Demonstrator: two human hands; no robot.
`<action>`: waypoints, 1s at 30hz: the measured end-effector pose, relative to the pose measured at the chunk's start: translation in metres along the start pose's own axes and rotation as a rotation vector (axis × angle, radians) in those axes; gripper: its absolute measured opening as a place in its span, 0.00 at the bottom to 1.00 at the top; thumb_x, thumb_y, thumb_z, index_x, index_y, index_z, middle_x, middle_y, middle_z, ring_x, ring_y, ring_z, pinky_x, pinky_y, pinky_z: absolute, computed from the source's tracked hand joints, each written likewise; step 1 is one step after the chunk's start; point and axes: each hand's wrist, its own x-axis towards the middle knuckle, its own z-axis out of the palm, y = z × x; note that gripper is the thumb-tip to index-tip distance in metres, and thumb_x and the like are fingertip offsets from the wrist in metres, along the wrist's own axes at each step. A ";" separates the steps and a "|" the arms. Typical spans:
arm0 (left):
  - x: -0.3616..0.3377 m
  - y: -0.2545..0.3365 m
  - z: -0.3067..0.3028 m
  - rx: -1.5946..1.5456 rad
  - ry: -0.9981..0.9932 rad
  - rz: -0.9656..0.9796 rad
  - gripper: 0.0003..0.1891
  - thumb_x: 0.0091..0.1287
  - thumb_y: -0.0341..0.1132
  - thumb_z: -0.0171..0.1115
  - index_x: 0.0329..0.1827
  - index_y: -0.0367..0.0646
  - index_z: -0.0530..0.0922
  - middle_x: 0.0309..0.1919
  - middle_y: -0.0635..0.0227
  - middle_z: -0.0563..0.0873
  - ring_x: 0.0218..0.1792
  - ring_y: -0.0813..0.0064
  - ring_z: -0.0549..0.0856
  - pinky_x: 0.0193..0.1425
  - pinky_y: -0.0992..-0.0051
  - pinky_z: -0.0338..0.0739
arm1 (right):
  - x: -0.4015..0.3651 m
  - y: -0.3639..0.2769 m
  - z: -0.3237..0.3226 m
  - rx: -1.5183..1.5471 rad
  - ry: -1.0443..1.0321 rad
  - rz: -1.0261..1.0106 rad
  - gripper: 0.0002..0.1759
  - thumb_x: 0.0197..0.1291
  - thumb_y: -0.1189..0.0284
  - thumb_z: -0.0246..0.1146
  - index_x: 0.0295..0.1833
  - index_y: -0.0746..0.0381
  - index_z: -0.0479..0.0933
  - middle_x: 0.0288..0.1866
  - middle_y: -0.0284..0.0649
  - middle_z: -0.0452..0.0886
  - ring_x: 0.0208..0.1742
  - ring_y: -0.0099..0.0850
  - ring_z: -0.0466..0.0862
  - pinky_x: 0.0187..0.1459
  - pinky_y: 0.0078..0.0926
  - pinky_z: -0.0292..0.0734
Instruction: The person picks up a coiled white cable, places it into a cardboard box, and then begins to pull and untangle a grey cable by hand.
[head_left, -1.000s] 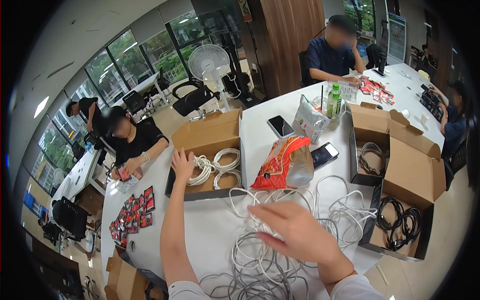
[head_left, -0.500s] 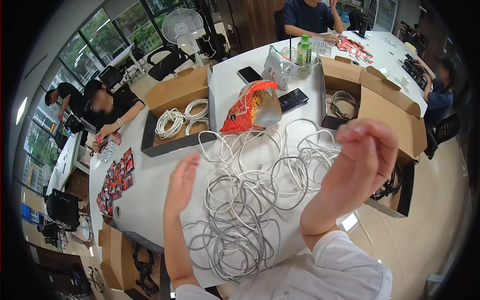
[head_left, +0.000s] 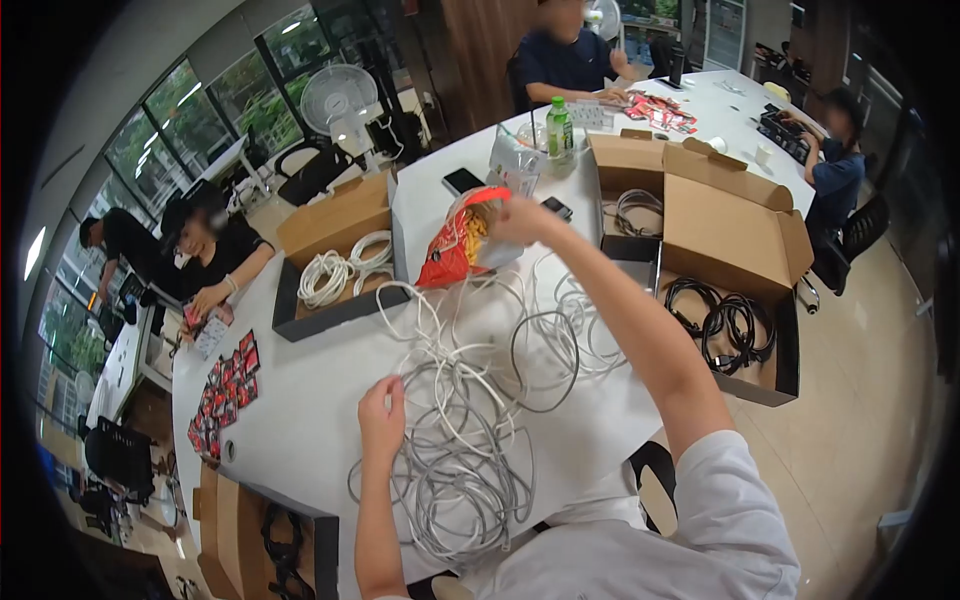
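Head view — left hand (head_left: 383, 415) pinches grey cables (head_left: 462, 455); right hand (head_left: 520, 221) at snack bag (head_left: 448, 258) — mouth pointing away, grip unclear.

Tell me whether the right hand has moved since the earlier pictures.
Yes. The right hand has gone forward, away from the body, from above the cable tangle to the mouth of the snack bag.
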 end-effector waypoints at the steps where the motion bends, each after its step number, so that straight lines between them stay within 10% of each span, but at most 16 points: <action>1: 0.006 -0.018 0.004 -0.067 0.022 -0.017 0.10 0.71 0.31 0.55 0.48 0.33 0.80 0.40 0.57 0.86 0.42 0.68 0.85 0.49 0.73 0.77 | 0.026 0.018 0.022 0.053 0.024 -0.007 0.14 0.50 0.65 0.64 0.31 0.67 0.82 0.26 0.44 0.83 0.19 0.31 0.79 0.21 0.31 0.76; 11: 0.002 -0.051 0.017 -0.484 0.107 -0.232 0.09 0.73 0.29 0.52 0.47 0.34 0.79 0.36 0.68 0.82 0.38 0.80 0.79 0.47 0.80 0.74 | 0.117 0.037 0.121 0.205 0.146 0.452 0.21 0.44 0.66 0.72 0.41 0.71 0.83 0.38 0.50 0.86 0.36 0.38 0.88 0.36 0.33 0.84; 30: 0.006 -0.043 0.017 -0.404 0.070 -0.267 0.07 0.70 0.26 0.54 0.45 0.34 0.80 0.34 0.71 0.82 0.36 0.83 0.77 0.43 0.82 0.72 | 0.105 0.035 0.129 0.367 0.110 0.517 0.31 0.32 0.62 0.78 0.45 0.68 0.84 0.50 0.51 0.84 0.51 0.41 0.86 0.51 0.32 0.82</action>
